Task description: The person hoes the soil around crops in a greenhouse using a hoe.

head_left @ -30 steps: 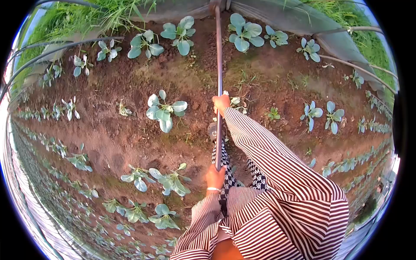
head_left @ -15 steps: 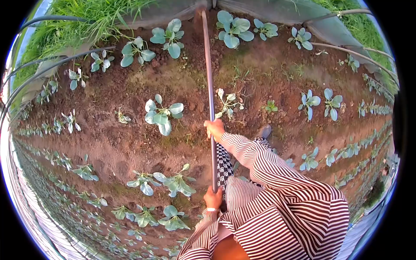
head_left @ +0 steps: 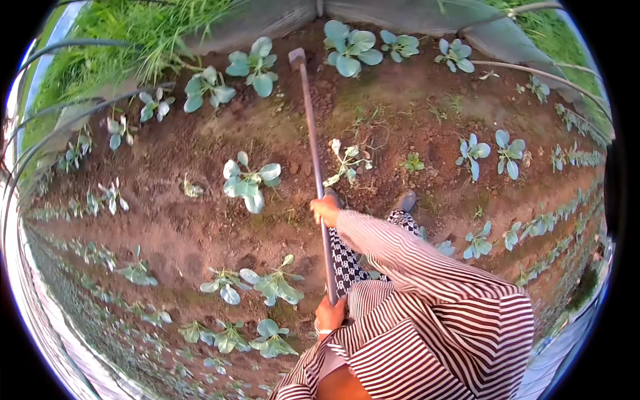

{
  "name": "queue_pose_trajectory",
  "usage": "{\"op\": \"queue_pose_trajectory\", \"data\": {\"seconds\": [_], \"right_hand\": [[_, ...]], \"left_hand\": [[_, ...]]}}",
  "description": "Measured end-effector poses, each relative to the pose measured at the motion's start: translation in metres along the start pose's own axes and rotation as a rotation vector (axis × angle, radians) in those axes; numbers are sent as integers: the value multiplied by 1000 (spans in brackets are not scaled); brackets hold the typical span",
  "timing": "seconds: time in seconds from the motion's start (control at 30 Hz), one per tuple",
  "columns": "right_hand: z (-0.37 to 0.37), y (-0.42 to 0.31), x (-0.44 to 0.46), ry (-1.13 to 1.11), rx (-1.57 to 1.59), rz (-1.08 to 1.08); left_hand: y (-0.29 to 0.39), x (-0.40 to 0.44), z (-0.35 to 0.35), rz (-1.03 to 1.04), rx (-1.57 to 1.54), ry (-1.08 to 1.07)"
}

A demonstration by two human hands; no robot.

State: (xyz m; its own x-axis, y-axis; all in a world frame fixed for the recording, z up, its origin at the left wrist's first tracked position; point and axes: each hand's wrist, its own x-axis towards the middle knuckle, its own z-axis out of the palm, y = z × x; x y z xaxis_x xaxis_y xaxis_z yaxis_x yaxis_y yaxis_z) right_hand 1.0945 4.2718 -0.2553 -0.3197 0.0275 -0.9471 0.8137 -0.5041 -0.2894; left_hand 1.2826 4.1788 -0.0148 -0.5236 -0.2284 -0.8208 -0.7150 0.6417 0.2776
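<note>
A long-handled hoe slants up and away from my body. My right hand is closed around the middle of its handle, while my left hand grips the near end beside my leg. At the far end, the small metal hoe head is over brown soil, between two leafy blue-green plants; whether it touches the ground I cannot tell. A wilted, yellowing plant stands just right of the handle, and a healthy leafy plant grows to the left.
Rows of similar plants run along both sides. A greyish sheet wall borders the far edge, with tall grass behind it. Curved pipes arch in from the sides. My shoe is on the soil near the wilted plant.
The hoe head has come from the blurred far edge by the sheet closer to me and slightly left. Both hands have shifted a little toward my body, still gripping the handle.
</note>
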Motion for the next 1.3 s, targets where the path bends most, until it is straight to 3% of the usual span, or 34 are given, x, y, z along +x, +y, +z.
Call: {"op": "queue_pose_trajectory", "data": {"seconds": [0.1,0.17,0.3,0.5,0.6,0.67,0.7,0.77,0.83,0.9,0.93,0.97,1.03,1.1,1.13,1.17,1.27,1.3], "right_hand": [[2,-14,-37,-214,154,93],[-2,-25,-45,-361,279,107],[-10,-71,-72,-266,248,13],[-50,-123,-102,-49,60,-411],[-82,-132,-75,-37,69,-377],[-111,-99,-65,1,-157,-610],[-140,-126,-136,-18,-354,-475],[-199,-94,-120,74,-244,-567],[-300,-110,-170,243,97,-537],[-429,-112,-150,481,284,-905],[-467,-133,-190,675,558,-920],[-481,-138,-225,526,467,-811],[-426,-178,-258,343,464,-750],[-369,-185,-221,47,221,-625],[-345,-179,-206,-35,112,-492],[-317,-164,-196,-84,-1,-375],[-245,-161,-138,-108,-42,-124],[-241,-152,-94,-317,60,-144]], "left_hand": [[-12,-4,-1,-66,97,93],[-28,3,11,34,149,212],[-35,22,25,217,173,277],[22,29,22,377,20,62],[44,60,44,285,-205,-113],[94,63,49,239,-283,-222],[108,80,55,220,-294,-247],[154,68,56,74,-394,-488],[153,83,71,71,-329,-481],[182,54,66,36,-294,-491],[191,48,69,49,-271,-516],[190,44,77,177,-252,-534],[206,19,87,96,-275,-568],[216,-2,95,111,-275,-498],[217,1,106,213,37,-336],[205,0,110,209,-106,-372],[208,7,121,240,-103,-315],[199,10,124,256,-51,-272]]}}
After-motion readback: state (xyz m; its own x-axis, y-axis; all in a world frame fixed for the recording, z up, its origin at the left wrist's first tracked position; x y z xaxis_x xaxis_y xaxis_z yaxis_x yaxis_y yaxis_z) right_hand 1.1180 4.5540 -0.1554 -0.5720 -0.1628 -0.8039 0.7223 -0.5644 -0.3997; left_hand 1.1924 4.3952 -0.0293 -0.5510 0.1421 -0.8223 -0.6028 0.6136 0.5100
